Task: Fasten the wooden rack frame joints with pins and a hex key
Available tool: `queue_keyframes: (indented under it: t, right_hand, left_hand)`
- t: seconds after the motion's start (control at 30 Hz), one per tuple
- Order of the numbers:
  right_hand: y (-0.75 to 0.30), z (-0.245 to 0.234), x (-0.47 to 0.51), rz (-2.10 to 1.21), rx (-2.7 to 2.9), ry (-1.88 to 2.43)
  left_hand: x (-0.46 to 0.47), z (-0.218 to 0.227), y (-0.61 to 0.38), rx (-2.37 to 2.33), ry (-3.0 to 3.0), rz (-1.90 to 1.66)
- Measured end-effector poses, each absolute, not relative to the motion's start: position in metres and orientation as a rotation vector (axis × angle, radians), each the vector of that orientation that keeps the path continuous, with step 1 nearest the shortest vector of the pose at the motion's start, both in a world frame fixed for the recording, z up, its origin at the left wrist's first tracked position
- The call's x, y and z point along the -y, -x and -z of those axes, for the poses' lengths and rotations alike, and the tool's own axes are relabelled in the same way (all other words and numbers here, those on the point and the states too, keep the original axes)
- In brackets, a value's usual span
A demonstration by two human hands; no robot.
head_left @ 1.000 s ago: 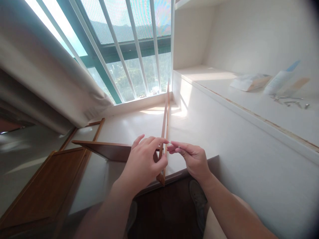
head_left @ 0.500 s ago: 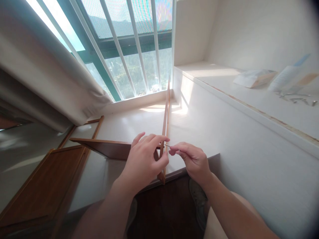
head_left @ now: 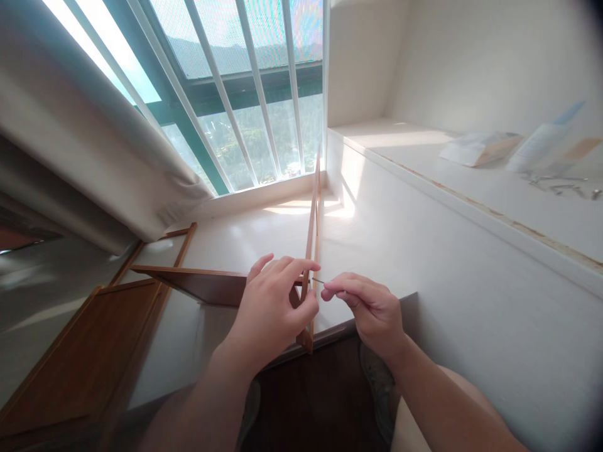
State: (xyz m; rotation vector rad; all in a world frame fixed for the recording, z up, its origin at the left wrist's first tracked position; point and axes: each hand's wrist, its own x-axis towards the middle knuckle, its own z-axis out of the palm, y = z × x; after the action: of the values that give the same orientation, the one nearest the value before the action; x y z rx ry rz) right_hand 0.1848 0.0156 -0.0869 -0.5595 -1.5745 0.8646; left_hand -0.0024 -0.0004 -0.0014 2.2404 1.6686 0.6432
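Observation:
A narrow wooden frame [head_left: 311, 242] stands on edge on the white ledge, with a brown wooden panel [head_left: 207, 285] meeting it from the left. My left hand [head_left: 276, 304] straddles the near part of the frame, thumb and fingers curved round its rail. Pinched between the thumb and fingers of my right hand [head_left: 372, 307] is a thin metal rod [head_left: 317, 280]. The rod's tip points left at the frame, close to the joint with the panel. Whether the tip touches the wood is hard to tell, and the rod's other end is mostly hidden in my fingers.
More brown wooden panelling [head_left: 80, 351] leans at the left below a curtain [head_left: 94, 144]. A barred window [head_left: 254, 125] is ahead. The raised shelf [head_left: 400, 147] at right holds a plastic bag [head_left: 480, 149], a white bottle [head_left: 534, 147] and several small metal pieces [head_left: 560, 185].
My right hand has drawn back slightly to the right and down, so more of the metal rod shows. My left hand stays round the frame.

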Motion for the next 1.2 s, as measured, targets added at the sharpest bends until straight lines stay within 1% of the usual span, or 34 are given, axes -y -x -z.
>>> queue_keyframes:
  t: [0.8,1.0,1.2]
  right_hand:
    - [-0.1853,0.0888,-0.0221,-0.905,1.589,0.550]
    - [-0.1855,0.0910,-0.0240,-0.835,1.578,0.660]
    - [-0.1875,0.0907,-0.0255,-0.678,1.660,0.726]
  left_hand:
    - [0.0010,-0.0001,0.0016,-1.668,-2.222,-0.660]
    - [0.0005,-0.0009,0.0009,-1.665,-2.234,-0.660]
    - [0.0010,-0.0006,0.0008,-1.665,-2.241,-0.657]
